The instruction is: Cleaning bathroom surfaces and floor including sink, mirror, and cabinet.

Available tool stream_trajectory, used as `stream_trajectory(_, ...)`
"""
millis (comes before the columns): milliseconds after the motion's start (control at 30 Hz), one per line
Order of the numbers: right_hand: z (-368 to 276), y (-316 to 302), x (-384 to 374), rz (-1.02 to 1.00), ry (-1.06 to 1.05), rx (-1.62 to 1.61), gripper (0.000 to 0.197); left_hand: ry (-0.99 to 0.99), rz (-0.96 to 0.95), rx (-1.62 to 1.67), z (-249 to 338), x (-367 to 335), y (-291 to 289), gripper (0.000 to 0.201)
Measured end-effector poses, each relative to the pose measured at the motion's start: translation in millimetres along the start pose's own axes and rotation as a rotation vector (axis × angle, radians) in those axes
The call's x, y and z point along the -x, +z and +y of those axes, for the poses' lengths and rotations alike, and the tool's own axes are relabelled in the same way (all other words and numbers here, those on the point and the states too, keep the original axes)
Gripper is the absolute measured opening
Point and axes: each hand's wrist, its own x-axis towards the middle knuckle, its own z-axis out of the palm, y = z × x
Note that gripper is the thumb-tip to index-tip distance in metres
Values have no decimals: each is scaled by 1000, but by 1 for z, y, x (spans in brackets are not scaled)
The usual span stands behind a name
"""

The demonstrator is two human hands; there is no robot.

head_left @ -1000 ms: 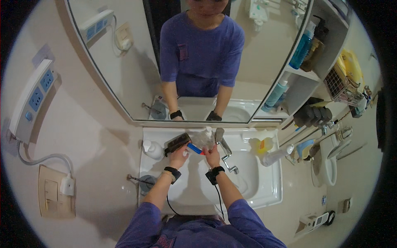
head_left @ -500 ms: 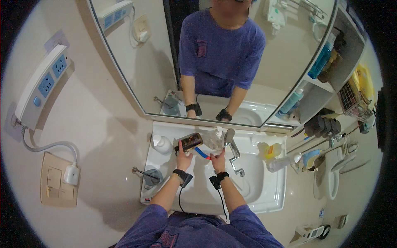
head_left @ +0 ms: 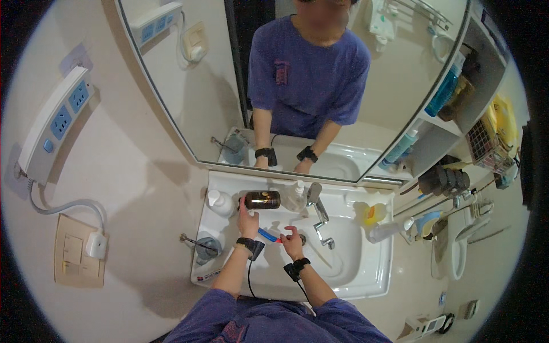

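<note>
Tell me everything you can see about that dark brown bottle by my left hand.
The dark brown bottle is glossy, roughly cylindrical, with small gold-coloured markings; whether it's plastic or glass is unclear. Its long axis runs left to right, so it appears to be on its side, over the back of the white washbasin, between a white pump bottle and a clear one. Your left hand is at its left end, partly covering it. How firmly it's gripped can't be told.
</note>
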Motion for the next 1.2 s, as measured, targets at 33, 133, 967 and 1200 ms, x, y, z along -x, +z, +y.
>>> stream_trajectory(33, -7, 0, 3, -5, -6, -2, 33, 72, 23, -39, 5, -4, -4, 78)
stream_trajectory(133, -15, -11, 14, -18, 48, 46, 33, 35, -234, -258, 65, -12, -14, 85)
stream_trajectory(967, 54, -153, 113, 198, 717, -609, 27, 411, -282, -387, 92, 12, -5, 74)
stream_trajectory(1200, 48, -143, 98, 43, 717, -916, 27, 364, -306, -155, 66, 80, -2, 52)
